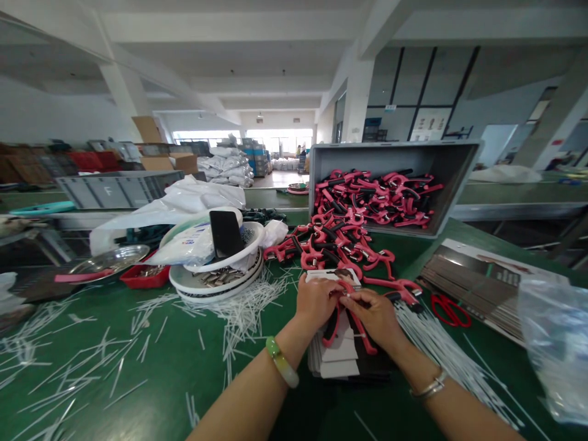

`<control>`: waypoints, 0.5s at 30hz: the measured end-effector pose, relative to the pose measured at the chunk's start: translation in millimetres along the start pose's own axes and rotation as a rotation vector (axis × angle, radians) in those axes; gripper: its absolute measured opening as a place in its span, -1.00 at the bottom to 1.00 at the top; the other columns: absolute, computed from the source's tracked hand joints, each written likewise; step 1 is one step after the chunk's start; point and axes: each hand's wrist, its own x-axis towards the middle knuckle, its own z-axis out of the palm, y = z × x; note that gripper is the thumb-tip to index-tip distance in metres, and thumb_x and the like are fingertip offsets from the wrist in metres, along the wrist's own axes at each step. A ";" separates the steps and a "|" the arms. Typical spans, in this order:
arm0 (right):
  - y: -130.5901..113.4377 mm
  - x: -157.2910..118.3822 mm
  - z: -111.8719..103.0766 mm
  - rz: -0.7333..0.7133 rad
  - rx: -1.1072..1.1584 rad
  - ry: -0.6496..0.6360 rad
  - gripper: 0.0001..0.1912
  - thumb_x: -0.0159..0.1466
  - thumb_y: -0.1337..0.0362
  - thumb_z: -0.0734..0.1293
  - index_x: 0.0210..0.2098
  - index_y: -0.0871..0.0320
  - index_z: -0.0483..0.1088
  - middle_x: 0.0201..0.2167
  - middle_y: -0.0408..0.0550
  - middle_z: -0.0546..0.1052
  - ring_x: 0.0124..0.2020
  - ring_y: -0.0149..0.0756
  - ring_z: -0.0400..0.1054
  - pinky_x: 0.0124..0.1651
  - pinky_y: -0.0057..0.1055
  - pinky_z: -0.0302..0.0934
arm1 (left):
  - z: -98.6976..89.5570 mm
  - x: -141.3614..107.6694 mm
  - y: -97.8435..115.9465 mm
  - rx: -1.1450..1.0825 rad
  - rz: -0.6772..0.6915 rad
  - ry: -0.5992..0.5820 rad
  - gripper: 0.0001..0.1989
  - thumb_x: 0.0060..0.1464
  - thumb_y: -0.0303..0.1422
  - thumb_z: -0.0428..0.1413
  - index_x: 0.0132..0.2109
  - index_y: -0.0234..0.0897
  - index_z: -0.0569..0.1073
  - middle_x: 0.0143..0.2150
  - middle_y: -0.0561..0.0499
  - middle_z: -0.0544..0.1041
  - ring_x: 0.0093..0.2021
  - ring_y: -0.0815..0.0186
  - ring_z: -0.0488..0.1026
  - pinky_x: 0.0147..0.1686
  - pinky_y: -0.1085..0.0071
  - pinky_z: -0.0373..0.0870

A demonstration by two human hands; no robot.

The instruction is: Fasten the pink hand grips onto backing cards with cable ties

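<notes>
Both hands are up close on one red-and-black plastic-handled tool (343, 321) right now. The left hand (316, 300) is closed around its top end and a printed card (333, 277), while the right hand (372, 315) pinches in from the right, its fingertips (343, 299) right by the card's lower edge. There's a jade bangle (281, 361) on the left wrist and a silver bracelet (428, 386) on the right. Just under the hands sits a stack of white cards (333, 361) on the green worktable (413, 245). Just past them, a big heap of the same red tools (335, 245) spills from a tilted grey crate (395, 162) on the far side. Loose white plastic strips (239, 312) are scattered left of the hands, with more (441, 349) on the right. Further right are red scissors (450, 310) on a stack of flat printed cardboard (478, 288), plus a clear plastic bag (555, 349). Far left of the heap, a phone (226, 234) leans in a white bowl (215, 245).
</notes>
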 end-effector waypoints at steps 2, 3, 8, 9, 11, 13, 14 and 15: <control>1.1 0.8 0.3 -0.005 -0.021 -0.020 -0.69 0.12 0.00 0.32 -0.49 0.11 0.49 -0.50 -0.14 0.45 -0.43 -0.33 0.34 -0.32 -0.42 0.20 | -0.1 0.3 1.7 -0.003 -0.003 -0.001 -0.81 0.05 -0.40 0.07 -0.30 -0.03 0.56 -0.25 0.10 0.61 -0.15 0.21 0.47 0.10 0.03 -0.02; 1.7 1.3 0.4 -0.001 -0.032 -0.033 -0.68 0.12 -0.01 0.31 -0.51 0.11 0.48 -0.52 -0.14 0.43 -0.44 -0.33 0.33 -0.34 -0.42 0.19 | 0.0 0.5 2.1 -0.011 -0.010 -0.001 -0.81 0.05 -0.41 0.06 -0.30 -0.03 0.55 -0.25 0.10 0.61 -0.15 0.21 0.47 0.11 0.03 -0.03; 3.8 3.2 0.1 0.018 -0.031 -0.077 -0.67 0.13 -0.01 0.30 -0.51 0.11 0.47 -0.51 -0.14 0.42 -0.41 -0.32 0.32 -0.27 -0.41 0.18 | 1.1 0.7 0.7 -0.055 -0.017 -0.003 -0.81 0.05 -0.41 0.06 -0.30 -0.03 0.55 -0.25 0.10 0.61 -0.16 0.23 0.47 0.11 0.04 -0.04; 3.4 3.6 -0.2 0.021 -0.028 -0.082 -0.67 0.13 -0.01 0.29 -0.52 0.12 0.47 -0.51 -0.14 0.42 -0.41 -0.32 0.32 -0.27 -0.41 0.18 | 1.5 0.6 0.2 -0.059 -0.009 0.001 -0.81 0.04 -0.42 0.06 -0.31 -0.03 0.55 -0.26 0.11 0.61 -0.16 0.23 0.47 0.12 0.04 -0.05; 1.5 4.4 -0.9 0.023 -0.027 -0.096 -0.67 0.13 0.00 0.28 -0.53 0.12 0.46 -0.52 -0.14 0.42 -0.42 -0.31 0.32 -0.27 -0.41 0.17 | 2.5 0.2 -0.5 -0.069 0.007 0.008 -0.79 0.03 -0.44 0.06 -0.31 -0.04 0.55 -0.27 0.11 0.61 -0.17 0.25 0.47 0.12 0.04 -0.06; -1.0 5.0 -1.7 0.021 -0.024 -0.112 -0.65 0.14 0.01 0.27 -0.56 0.13 0.44 -0.52 -0.12 0.42 -0.42 -0.31 0.31 -0.28 -0.41 0.17 | 3.6 -0.4 -1.0 -0.079 0.019 0.010 -0.77 0.02 -0.47 0.05 -0.31 -0.04 0.55 -0.27 0.12 0.61 -0.17 0.25 0.47 0.13 0.05 -0.07; -2.1 5.3 -2.1 0.018 -0.021 -0.117 -0.65 0.14 0.00 0.26 -0.57 0.13 0.44 -0.52 -0.12 0.43 -0.43 -0.31 0.31 -0.28 -0.42 0.17 | 4.2 -0.8 -1.2 -0.084 0.021 0.011 -0.76 0.02 -0.47 0.05 -0.31 -0.04 0.55 -0.28 0.12 0.61 -0.18 0.26 0.47 0.14 0.05 -0.07; -3.0 5.5 -2.4 0.018 -0.015 -0.123 -0.65 0.14 0.00 0.26 -0.57 0.13 0.43 -0.52 -0.11 0.43 -0.43 -0.31 0.31 -0.29 -0.42 0.16 | 4.9 -1.0 -1.5 -0.087 0.023 0.012 -0.76 0.01 -0.48 0.04 -0.31 -0.04 0.55 -0.28 0.12 0.61 -0.18 0.26 0.47 0.14 0.05 -0.07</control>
